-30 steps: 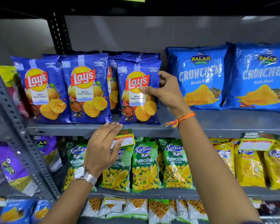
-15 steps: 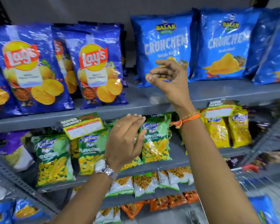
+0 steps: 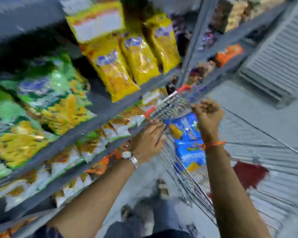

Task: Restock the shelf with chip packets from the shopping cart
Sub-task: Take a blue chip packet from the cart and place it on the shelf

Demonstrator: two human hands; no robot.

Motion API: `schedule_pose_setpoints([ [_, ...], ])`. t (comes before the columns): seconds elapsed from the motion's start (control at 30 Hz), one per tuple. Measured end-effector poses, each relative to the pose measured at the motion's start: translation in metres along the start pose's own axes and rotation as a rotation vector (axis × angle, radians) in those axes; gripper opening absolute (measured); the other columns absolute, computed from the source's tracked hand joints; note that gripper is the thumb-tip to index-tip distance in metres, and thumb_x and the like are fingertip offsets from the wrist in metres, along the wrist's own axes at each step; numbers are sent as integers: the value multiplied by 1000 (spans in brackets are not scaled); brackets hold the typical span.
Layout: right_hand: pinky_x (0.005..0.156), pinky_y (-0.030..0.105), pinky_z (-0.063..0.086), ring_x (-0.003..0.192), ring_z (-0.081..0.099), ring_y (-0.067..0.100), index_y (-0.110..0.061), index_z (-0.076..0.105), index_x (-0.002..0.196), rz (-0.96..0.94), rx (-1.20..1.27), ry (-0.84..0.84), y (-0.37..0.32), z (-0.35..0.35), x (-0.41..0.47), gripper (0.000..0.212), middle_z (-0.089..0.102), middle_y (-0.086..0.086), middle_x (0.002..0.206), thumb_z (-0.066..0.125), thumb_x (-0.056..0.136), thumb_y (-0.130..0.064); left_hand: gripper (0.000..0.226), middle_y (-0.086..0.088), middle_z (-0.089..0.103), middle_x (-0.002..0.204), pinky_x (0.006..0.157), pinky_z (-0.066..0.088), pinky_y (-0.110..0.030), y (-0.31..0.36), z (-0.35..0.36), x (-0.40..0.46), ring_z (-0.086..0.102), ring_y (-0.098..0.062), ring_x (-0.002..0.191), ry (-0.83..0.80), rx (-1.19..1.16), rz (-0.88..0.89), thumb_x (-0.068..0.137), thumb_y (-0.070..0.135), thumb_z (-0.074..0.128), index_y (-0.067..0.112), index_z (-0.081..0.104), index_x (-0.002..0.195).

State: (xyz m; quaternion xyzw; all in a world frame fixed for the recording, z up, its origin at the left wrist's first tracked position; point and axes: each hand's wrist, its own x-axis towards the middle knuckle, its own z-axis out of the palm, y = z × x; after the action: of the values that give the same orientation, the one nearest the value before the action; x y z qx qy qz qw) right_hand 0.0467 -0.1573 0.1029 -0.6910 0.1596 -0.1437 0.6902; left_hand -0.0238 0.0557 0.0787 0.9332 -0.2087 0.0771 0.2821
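The view is blurred by motion. A wire shopping cart [image 3: 258, 152] stands at lower right, with blue chip packets [image 3: 187, 141] lying inside it. My left hand [image 3: 147, 141], with a watch on the wrist, hangs over the cart's near rim with fingers spread and nothing in it. My right hand [image 3: 207, 115], with an orange thread at the wrist, is above the cart over the blue packets, its fingers loosely curled and holding nothing. The grey shelf [image 3: 96, 115] runs along the left.
Yellow packets [image 3: 127, 60] and green packets [image 3: 46, 93] fill the shelf rows on the left, with white and orange packets [image 3: 100, 162] lower down. A second shelf unit [image 3: 218, 48] stands at the back right. A ribbed grey panel [image 3: 279, 59] leans at far right. A dark red patch [image 3: 248, 174] shows near the cart.
The view has swung down and right from the upper shelf to the cart. Both hands have come away from the Lay's packets and now hover over the cart, empty.
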Motion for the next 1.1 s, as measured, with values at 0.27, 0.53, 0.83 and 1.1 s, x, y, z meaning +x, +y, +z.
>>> schedule_pose_setpoints([
  [0.27,87,43,50,99,61,31,3,55,120,523,-448,125,195,-164,2,74,62,22,110,95,59,-5,36,-19,69,128,120,34,-37,-9,152,-1,62,-35,126,-313,-61,97,95,19,64,-2,69,124],
  [0.53,102,32,47,136,47,27,8,44,138,755,-506,-463,228,-176,28,106,52,18,138,96,51,-20,40,-15,76,112,104,45,-45,-17,184,-6,71,-35,104,-148,4,261,97,20,43,1,76,111],
  [0.83,90,47,53,112,63,42,20,55,126,655,-398,-399,260,-168,18,52,58,39,133,70,77,25,42,-9,77,94,99,46,-42,-23,195,-7,72,-29,89,-67,47,261,91,20,42,5,80,99],
  [1.1,75,35,65,84,78,14,6,67,109,515,-301,-318,218,-159,18,42,72,28,116,83,71,12,41,-10,78,106,103,51,-43,-9,164,-1,73,-29,98,-235,85,248,97,24,43,6,78,108],
])
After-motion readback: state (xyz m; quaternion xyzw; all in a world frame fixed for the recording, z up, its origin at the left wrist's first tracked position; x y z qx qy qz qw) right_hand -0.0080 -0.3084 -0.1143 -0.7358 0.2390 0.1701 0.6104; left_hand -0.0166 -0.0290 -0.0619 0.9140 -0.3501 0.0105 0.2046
